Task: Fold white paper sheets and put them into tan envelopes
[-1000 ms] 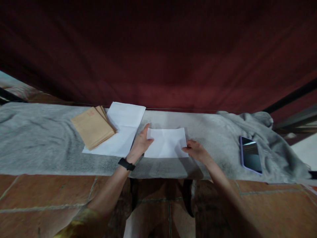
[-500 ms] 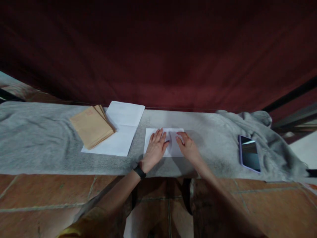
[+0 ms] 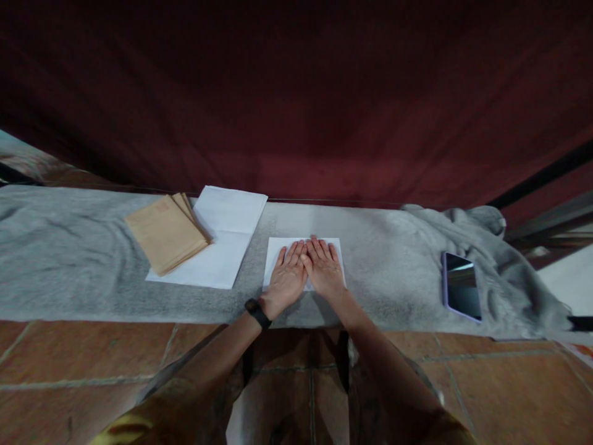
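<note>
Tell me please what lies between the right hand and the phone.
From right hand to phone, the head view shows a strip of white sheet, then grey cloth.

The light is dim and uneven: the red curtain [image 3: 319, 99] sinks almost to black at the top, with a faintly brighter patch low in the middle. The white sheets [image 3: 231, 213] and the paper [image 3: 272, 252] show brightest against the dull grey blanket [image 3: 389, 266]. A soft shadow falls just below the right hand [image 3: 325, 269], and a pale streak of glare crosses the phone [image 3: 462, 285]. Detail is soft (the red mark on the envelopes [image 3: 164, 238] is an unreadable smudge), and the wide view looks stretched toward the sides.
</note>
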Demonstrator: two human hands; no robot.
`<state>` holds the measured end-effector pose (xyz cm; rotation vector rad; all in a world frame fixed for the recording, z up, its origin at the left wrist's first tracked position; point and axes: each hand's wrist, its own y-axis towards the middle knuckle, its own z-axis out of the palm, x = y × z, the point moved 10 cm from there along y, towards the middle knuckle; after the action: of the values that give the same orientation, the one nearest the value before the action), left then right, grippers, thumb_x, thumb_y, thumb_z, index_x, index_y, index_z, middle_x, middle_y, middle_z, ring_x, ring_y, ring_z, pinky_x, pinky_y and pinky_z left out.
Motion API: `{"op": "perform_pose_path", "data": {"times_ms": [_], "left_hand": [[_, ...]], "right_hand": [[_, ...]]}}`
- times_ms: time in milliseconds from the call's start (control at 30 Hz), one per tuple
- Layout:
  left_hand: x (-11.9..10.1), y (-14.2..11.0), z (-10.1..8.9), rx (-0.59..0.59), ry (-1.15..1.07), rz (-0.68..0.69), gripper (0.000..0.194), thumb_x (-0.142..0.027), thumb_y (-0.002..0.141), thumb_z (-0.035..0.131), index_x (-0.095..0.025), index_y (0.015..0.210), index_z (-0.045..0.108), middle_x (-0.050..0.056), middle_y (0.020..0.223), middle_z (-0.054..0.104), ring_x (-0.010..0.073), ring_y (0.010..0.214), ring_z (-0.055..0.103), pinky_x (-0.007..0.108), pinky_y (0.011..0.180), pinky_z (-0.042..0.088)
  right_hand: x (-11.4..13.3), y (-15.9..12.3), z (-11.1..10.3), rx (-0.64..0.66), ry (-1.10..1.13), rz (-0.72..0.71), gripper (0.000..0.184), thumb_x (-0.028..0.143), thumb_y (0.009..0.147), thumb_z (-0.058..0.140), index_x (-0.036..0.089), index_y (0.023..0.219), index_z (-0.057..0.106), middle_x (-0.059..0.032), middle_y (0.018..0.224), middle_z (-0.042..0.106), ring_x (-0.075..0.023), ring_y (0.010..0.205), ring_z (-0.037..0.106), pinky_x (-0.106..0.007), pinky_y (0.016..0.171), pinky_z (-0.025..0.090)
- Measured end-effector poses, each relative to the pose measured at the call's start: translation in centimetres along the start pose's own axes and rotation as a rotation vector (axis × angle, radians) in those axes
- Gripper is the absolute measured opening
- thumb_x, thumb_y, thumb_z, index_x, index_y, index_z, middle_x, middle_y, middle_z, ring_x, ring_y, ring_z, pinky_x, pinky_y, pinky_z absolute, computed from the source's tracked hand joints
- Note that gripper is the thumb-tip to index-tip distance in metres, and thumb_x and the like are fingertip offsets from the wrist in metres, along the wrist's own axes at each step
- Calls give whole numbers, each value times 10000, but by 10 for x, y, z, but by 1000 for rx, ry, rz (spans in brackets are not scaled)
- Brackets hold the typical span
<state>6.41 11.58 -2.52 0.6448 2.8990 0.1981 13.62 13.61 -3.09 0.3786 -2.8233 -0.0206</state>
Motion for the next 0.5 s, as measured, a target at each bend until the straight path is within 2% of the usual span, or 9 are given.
{"op": "perform_pose_path", "data": {"times_ms": [267, 500], "left_hand": [[6, 9, -1, 19, -6, -42, 562, -218, 1022, 258, -52, 1548, 368, 157, 1612, 396, 265, 1528, 297, 491, 1251, 240], [8, 9, -1, -13, -19, -54, 561, -244, 1031, 249, -80, 1555, 365, 134, 1620, 391, 244, 1535, 282, 464, 1255, 233]], "right_hand": [[-3, 7, 1, 3, 52, 86, 583, 405, 1087, 165, 154, 1582, 346, -67, 1675, 267, -246, 1551, 224, -463, 1269, 87], [-7, 4, -3, -3, 74, 141, 589, 434, 1086, 146, 193, 1575, 369, -60, 1676, 264, -263, 1549, 231, -490, 1260, 70]]}}
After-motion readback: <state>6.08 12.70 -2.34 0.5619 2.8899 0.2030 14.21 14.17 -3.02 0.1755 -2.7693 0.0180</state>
